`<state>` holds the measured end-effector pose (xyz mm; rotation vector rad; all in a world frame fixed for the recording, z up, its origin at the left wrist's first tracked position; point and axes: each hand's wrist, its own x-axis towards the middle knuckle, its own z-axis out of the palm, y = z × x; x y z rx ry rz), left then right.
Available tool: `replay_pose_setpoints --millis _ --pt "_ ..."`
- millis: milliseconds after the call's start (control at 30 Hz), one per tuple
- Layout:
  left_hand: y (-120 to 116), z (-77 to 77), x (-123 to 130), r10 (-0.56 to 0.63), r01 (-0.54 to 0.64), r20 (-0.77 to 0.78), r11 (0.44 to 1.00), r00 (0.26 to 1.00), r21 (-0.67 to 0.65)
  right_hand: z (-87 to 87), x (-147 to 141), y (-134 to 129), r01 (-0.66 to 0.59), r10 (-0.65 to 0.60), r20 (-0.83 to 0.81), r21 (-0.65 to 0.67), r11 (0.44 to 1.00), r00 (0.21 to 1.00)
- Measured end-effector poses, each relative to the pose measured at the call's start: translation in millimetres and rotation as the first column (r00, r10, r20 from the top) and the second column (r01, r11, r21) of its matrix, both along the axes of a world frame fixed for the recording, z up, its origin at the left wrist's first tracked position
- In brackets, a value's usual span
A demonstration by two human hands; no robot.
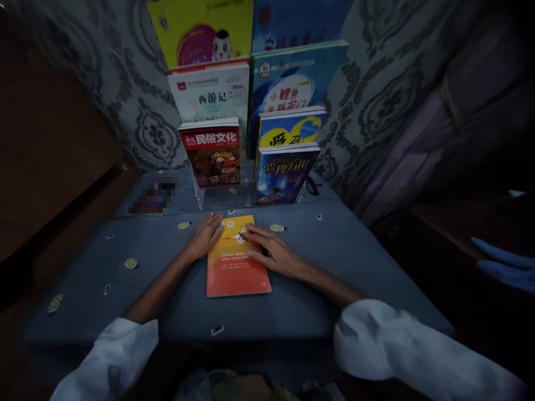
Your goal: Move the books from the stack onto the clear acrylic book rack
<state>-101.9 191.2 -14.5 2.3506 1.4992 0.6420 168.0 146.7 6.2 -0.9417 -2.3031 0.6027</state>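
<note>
An orange and yellow book (238, 273) lies shut and flat on the cloth-covered table, its print upside down to me. My left hand (205, 236) rests along the book's upper left edge, fingers stretched forward and touching it. Across the upper right part of the cover lies my right hand (273, 250), with its fingers apart and flat on the book. Neither hand grips anything. Just beyond the book stands a clear rack (200, 196) that holds several upright books, among them a red book (213, 156) and a dark blue book (284, 175).
The table (167, 312) wears a blue-grey cloth with pineapple prints. A blurred-out flat item (154, 196) lies at the back left. A dark, rounded object (312, 186) sits right of the rack. Patterned curtain (154, 131) hangs behind, and a wooden panel (50, 128) stands at left.
</note>
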Motion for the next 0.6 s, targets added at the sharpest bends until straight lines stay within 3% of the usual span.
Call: replay_pose_setpoints --millis 100,200,333,467,600 --pt "-2 -0.7 0 -0.008 0.008 0.005 1.0 1.0 0.01 -6.6 -15 33 0.038 -0.038 0.083 0.007 0.999 0.996" --pt "-4 -0.1 -1 -0.015 0.015 -0.005 1.0 1.0 0.016 -9.1 -17 36 0.015 -0.016 0.13 0.012 1.0 0.991" --pt "-16 1.7 -1 -0.029 0.03 -0.022 0.999 0.999 0.011 -6.3 4 1 -0.09 0.099 0.177 -0.056 0.994 0.979" --pt "-38 4.0 -1 -0.077 0.076 -0.019 0.997 0.997 -0.014 9.5 34 -47 -0.239 0.268 0.252 -0.14 0.961 0.93" --pt "-67 5.1 0 -0.13 0.129 -0.015 0.991 0.991 -0.026 16.5 46 -93 -0.315 0.333 0.355 -0.111 0.943 0.873"
